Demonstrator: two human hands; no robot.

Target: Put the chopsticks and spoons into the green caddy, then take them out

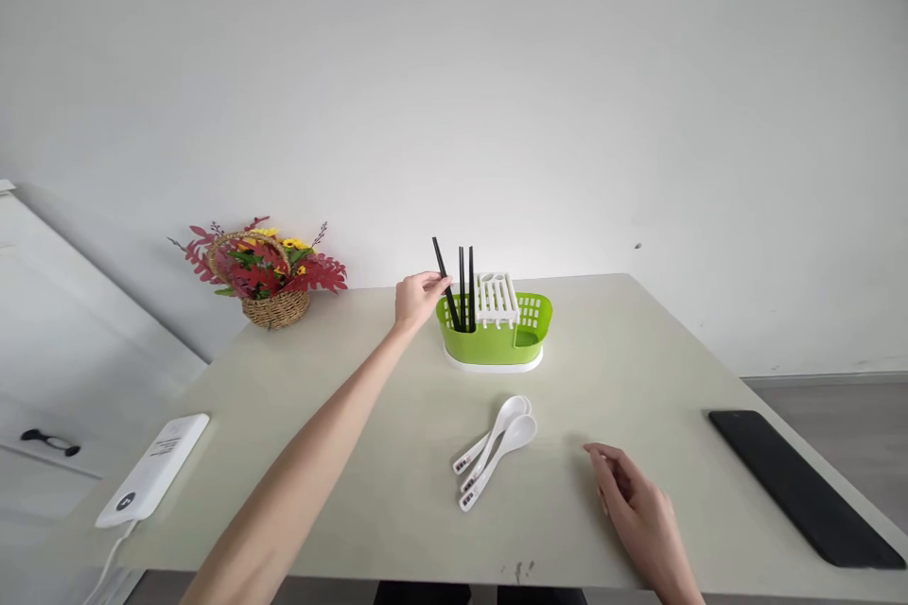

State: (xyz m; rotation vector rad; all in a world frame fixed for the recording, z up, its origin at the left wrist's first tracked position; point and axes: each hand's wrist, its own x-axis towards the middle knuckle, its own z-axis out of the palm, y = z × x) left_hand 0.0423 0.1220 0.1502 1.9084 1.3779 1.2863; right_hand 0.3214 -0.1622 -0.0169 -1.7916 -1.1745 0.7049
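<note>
My left hand (pixel 420 297) reaches across the table and pinches black chopsticks (pixel 444 263) near their upper part. Their lower ends are inside the left end of a green cutlery basket (pixel 489 346), and they tilt to the left. More black chopsticks (pixel 466 288) stand nearly upright beside them. A white slatted rack (pixel 497 298) sits across the basket's middle. Three white spoons (pixel 512 435) lie in an overlapping bunch on the table in front of it. To the right of the spoons, my right hand (pixel 635 506) rests by the table with loosely bent fingers and holds nothing.
A wicker basket of artificial flowers (pixel 275 307) stands at the back left. A white power bank (pixel 156 468) with a cable lies at the left edge. Along the right edge lies a long black flat object (pixel 801 487). A white cabinet (pixel 63 350) is beside the table (pixel 340 520).
</note>
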